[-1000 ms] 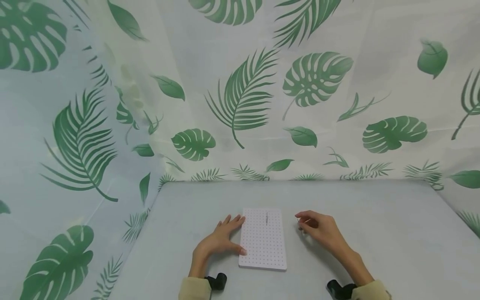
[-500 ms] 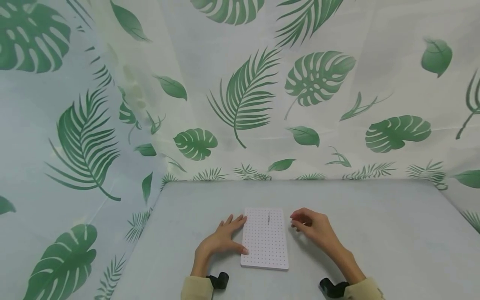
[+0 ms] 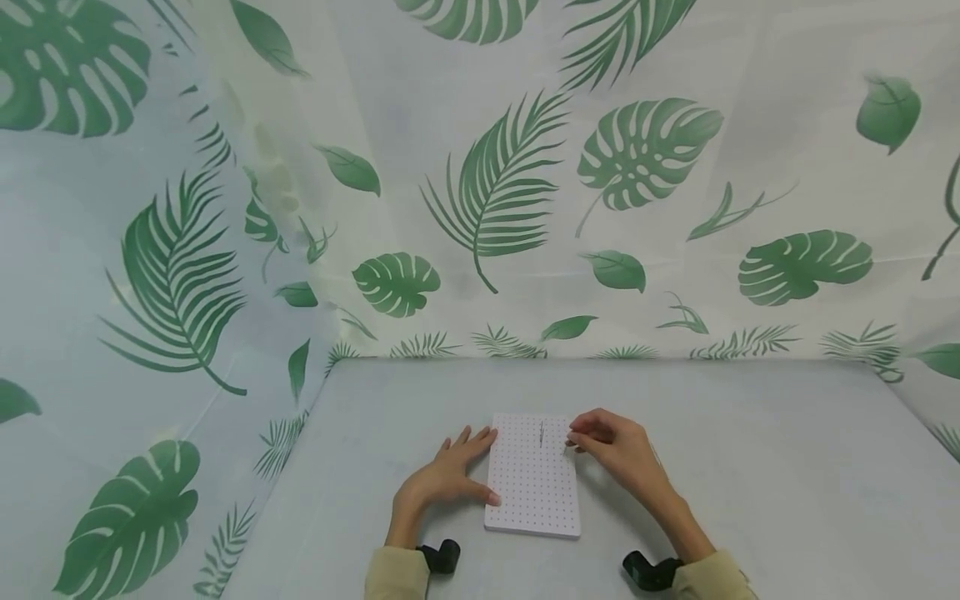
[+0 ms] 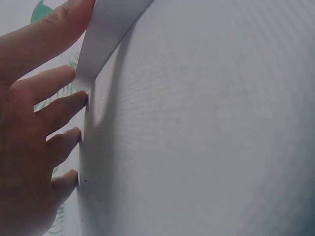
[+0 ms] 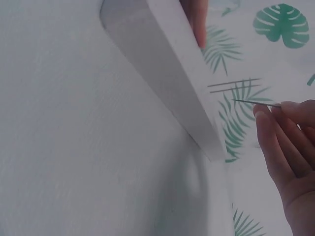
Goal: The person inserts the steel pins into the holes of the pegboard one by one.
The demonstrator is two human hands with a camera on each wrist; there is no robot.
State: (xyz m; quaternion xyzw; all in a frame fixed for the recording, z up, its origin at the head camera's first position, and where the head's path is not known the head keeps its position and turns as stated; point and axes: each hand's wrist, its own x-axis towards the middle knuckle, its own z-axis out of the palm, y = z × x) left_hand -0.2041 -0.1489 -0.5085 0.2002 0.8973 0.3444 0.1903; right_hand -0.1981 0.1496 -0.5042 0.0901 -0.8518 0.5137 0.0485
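Note:
A white board with rows of small holes (image 3: 532,487) lies flat on the table. My left hand (image 3: 441,477) rests along its left edge, fingers spread and fairly straight, thumb at the lower left. In the left wrist view, the thumb and a finger of that hand (image 4: 29,123) touch the board's side. Two thin metal pins (image 5: 234,84) stand upright in the board near its far end. My right hand (image 3: 621,454) is over the board's right edge. Thumb and index finger pinch another thin metal pin (image 5: 243,102), its tip apart from the board and close to the standing pins.
A pale grey table (image 3: 750,467) surrounds the board. Behind and to the left hangs a white curtain with green leaf prints (image 3: 510,317). A small black camera is strapped to each wrist, the right one (image 3: 648,573) low over the table.
My right hand has moved left with its pin, from beside the board to its right edge. The left hand keeps its place on the board, and the view has shifted slightly.

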